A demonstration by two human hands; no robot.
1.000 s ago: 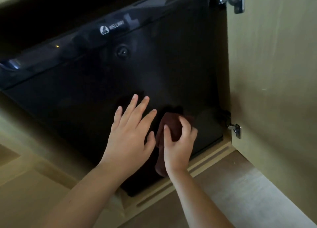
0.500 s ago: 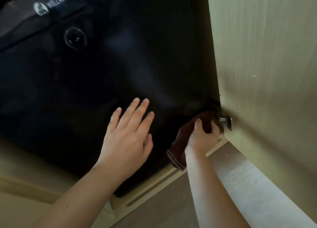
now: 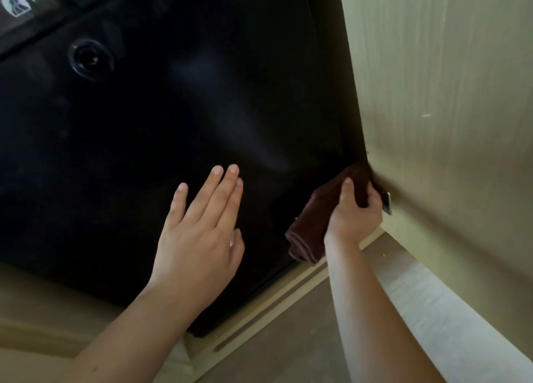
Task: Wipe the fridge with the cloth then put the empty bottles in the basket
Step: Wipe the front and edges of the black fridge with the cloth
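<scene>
- Here, a folded brown cloth (image 3: 313, 229) is gripped in the right hand (image 3: 356, 217), with the fingers (image 3: 346, 192) curled round it, and is pressed to the lower right corner of the black fridge (image 3: 173, 117).
- The left hand (image 3: 199, 238) is held flat over the fridge front, fingers straight and close together, with nothing held.
- A pale cupboard door (image 3: 447, 108) is seen just beside the cloth.

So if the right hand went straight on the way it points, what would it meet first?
Likely the cabinet panel beside the hinge: the right hand, gripping the cloth against the fridge, points up and right into that corner. Depth there is unclear.
</scene>
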